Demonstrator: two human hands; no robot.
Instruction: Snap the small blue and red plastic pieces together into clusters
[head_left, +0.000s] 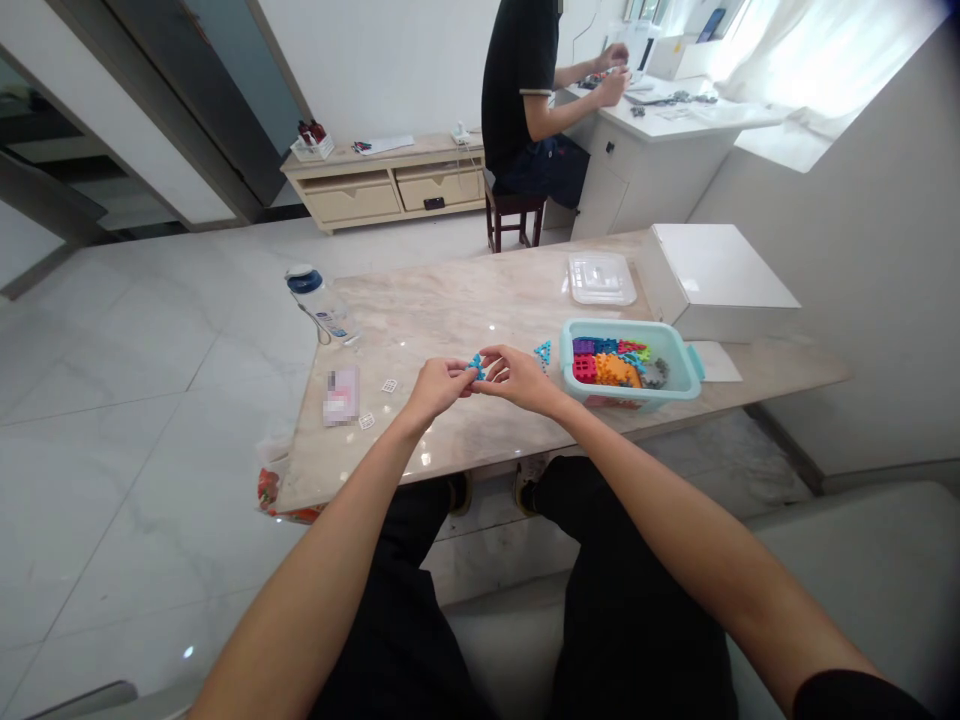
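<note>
The left hand and right hand meet above the marble surface. Both grips are closed, their fingertips pinching a small blue plastic lattice piece between them. The fingers hide most of it, so its full shape cannot be made out. Just beside the right hand sits a blue triangular lattice piece, near the rim of a teal plastic bin. The bin is packed with lattice pieces in purple, red, orange and blue, plus a grey cluster; whatever lies lower down is hidden. Behind the bin are a clear plastic lid and a white box. Left of the hands lie a small white lattice piece and a blurred card, its print unreadable.
</note>
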